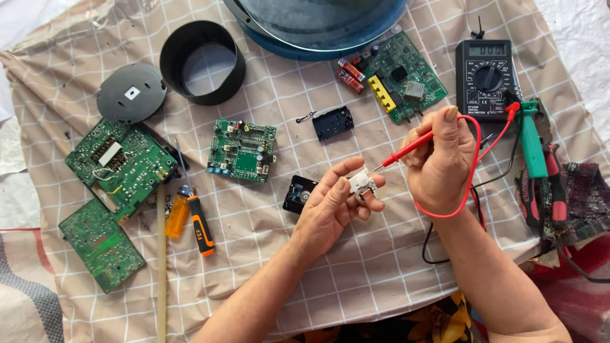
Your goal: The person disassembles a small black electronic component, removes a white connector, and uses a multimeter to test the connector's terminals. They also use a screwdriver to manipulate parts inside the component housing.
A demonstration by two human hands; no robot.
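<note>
Your cloth is beige with a white grid. The boards are green, the probe red, the meter black, the ring black, the screwdriver orange and black.

Centre frame: my left hand pinches a small white part; my right hand touches the red probe tip to it. Multimeter upper right.

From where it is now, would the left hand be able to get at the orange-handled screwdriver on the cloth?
Probably yes. The screwdriver lies bare on the cloth beside the left forearm, with nothing on top of it. But the left hand is pinching a small white part, so its fingers are occupied.
</note>
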